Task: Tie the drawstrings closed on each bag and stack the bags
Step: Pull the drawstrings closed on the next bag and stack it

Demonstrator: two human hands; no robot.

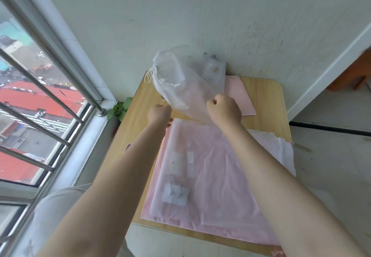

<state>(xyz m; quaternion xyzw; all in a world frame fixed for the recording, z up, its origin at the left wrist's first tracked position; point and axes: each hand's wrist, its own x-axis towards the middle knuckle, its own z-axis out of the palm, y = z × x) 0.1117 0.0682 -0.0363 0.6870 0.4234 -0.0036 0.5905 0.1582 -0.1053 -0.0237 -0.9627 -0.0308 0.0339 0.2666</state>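
Note:
A translucent white drawstring bag [186, 82] hangs lifted over the far half of the small wooden table [267, 104]. Its gathered mouth with white drawstrings [149, 77] points left. My left hand [160, 114] grips the bag's lower left edge. My right hand [224, 109] grips its lower right edge, fingers curled. Below my arms a stack of flat pink and white bags [202, 176] covers the near part of the table. A pink bag [240, 96] lies flat at the far right, partly under the lifted one.
The table stands against a pale wall, with a barred window [46, 96] on the left. A small green plant [119, 110] sits in the corner by the sill. A white cloth [281, 148] juts out at the stack's right edge.

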